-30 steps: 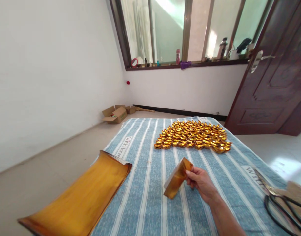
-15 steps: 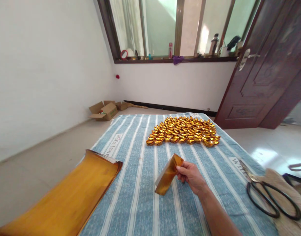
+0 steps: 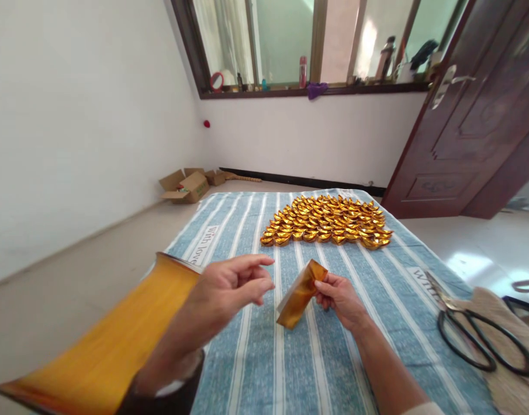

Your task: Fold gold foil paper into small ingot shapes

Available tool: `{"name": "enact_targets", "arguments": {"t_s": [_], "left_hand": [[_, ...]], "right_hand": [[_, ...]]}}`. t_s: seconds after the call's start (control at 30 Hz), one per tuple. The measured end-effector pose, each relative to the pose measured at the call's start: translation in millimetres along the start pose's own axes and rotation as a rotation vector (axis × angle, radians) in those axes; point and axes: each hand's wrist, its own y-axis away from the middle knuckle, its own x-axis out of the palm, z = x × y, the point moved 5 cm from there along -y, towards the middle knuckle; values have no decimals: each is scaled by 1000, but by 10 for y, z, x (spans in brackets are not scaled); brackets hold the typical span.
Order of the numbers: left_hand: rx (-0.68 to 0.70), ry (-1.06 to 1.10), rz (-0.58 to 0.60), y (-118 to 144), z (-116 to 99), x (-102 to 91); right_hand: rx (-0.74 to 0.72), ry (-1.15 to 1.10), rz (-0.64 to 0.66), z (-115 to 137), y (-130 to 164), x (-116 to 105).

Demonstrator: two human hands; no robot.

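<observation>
A blue cloth [image 3: 247,357] with white stripes covers the bed. Beyond the right hand [image 3: 340,297], a cluster of shiny gold paper ingots [image 3: 327,222] sits on that cloth. The hand pinches an amber-gold folded sheet [image 3: 299,293] with a pale edge. Left of the sheet lies a large amber-gold foil sheet [image 3: 104,346]. Right of the sheet are black-handled scissors [image 3: 476,334]. The door [image 3: 476,115] is dark reddish brown; the walls [image 3: 74,115] are white.

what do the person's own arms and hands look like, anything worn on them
Both hands are bare: no gloves, and no rings that show. The left hand comes out of a dark sleeve or cuff with a pale band at the wrist. The right hand has a bare forearm; only a sliver of light sleeve shows at the bottom edge of the picture.
</observation>
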Motion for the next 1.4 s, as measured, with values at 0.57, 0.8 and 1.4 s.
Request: {"name": "enact_targets", "arguments": {"t_s": [0.57,0.8,1.4], "left_hand": [[-189,250,396,-420,812,1020],[-47,41,306,-528,832,1033],[-154,101,348,-608,965,1083]], "right_hand": [[66,39,-108,-41,41,6],[-201,610,-465,111,127,-131],[-788,1300,283,-22,296,547]]}}
